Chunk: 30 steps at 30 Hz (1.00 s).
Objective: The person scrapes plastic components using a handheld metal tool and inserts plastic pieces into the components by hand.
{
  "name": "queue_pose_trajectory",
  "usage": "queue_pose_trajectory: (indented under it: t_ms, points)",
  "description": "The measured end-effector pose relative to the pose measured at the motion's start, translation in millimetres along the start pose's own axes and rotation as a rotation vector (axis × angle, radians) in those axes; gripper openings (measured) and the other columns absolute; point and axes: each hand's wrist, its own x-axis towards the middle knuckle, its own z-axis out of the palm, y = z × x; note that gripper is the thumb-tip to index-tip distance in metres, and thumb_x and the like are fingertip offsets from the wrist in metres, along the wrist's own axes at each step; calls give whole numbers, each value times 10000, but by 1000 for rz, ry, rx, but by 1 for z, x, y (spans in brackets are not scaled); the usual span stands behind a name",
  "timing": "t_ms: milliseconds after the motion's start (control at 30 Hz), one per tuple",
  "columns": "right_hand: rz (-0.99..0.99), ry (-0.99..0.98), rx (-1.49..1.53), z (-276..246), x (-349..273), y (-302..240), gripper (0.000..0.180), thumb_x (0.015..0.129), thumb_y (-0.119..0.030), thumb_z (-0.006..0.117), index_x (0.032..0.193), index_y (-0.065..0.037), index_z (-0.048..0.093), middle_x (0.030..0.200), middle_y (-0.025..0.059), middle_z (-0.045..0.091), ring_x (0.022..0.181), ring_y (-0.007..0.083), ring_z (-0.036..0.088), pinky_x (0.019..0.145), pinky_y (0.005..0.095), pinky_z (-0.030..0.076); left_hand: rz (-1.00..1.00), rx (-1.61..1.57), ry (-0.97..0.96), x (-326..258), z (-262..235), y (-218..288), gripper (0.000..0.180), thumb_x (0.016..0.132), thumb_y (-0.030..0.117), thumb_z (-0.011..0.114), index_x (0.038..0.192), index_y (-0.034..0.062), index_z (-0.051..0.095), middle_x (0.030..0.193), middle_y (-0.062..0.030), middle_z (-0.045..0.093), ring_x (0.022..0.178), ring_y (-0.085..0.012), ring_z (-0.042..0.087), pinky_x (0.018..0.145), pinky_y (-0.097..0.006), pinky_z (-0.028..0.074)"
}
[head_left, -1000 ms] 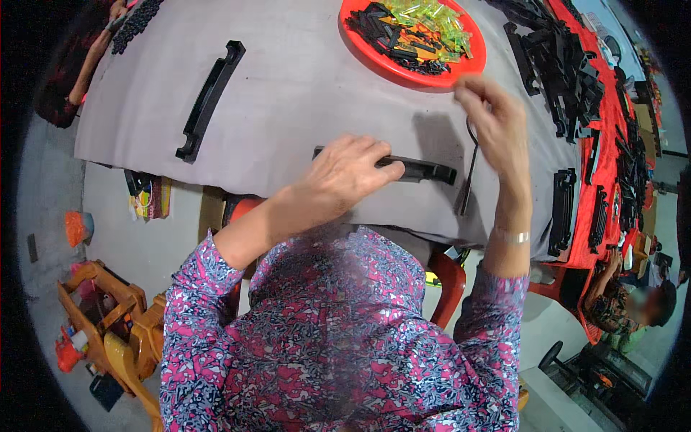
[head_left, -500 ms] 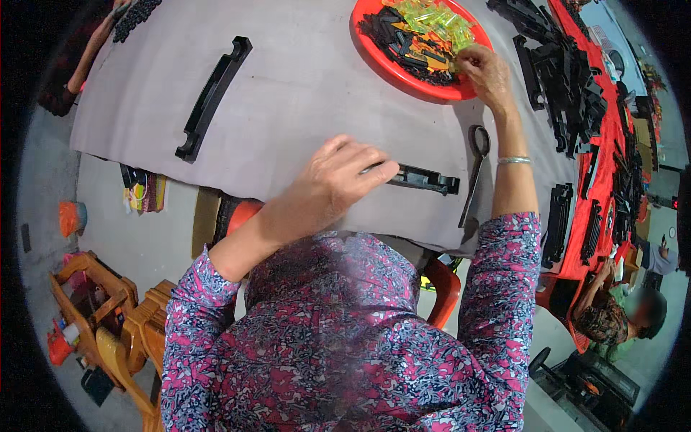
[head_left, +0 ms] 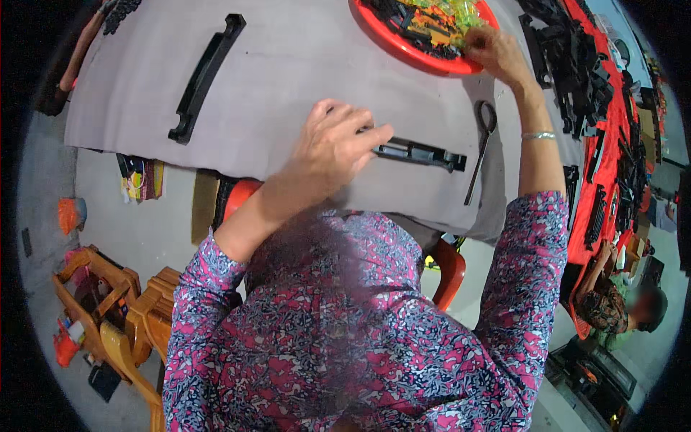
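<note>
My left hand (head_left: 335,140) is closed around the left end of a long black plastic part (head_left: 421,154), which lies on the grey cloth in front of me. The hand hides that end. Stretched out to the far right, my right hand (head_left: 502,57) is at the near rim of a red tray (head_left: 389,42). Its fingers are pinched together by the yellow-green translucent pieces (head_left: 461,13); whatever they hold is hidden. Small black pieces (head_left: 392,16) and orange pieces (head_left: 432,30) share the tray. Another long black part (head_left: 205,79) lies apart on the left.
Black-handled scissors (head_left: 481,147) lie right of the held part. Heaped black parts (head_left: 576,72) cover the right side by a red cloth (head_left: 584,248). Another person (head_left: 612,306) sits at far right; another person's arm (head_left: 85,43) shows at upper left. Wooden chairs (head_left: 108,302) stand lower left.
The view has shifted, so the table and tray sit higher in the picture. My left hand stays on the black part, and my right hand stays at the tray with fingers pinched.
</note>
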Motion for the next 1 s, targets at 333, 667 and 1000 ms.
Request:
queue_pose_trajectory:
  t_ms: [333,667,1000]
  points:
    - [179,-91,694,-41,-79,-126,217,878,-166,679,1018,-1,697,917,73,694,863,139,640,778,270,504,27,-111,-43,-7,-3,-7,357,695,84,741,1046,73,678,886,-67,584,874,-257,574,868,-400,421]
    - [333,175,578,-17,-126,-221,178,813,-38,645,992,-31,651,892,141,635,860,339,612,773,414,478,19,-193,-115,3,-4,-10,373,659,85,764,1019,38,675,906,-87,612,938,-292,592,898,-411,418]
    - [348,231,465,-7,-120,-233,77,816,-83,683,891,-63,683,772,87,630,758,279,593,717,393,430,17,-219,-159,6,-4,-13,383,675,107,758,1038,29,666,910,-90,613,938,-285,592,906,-404,411]
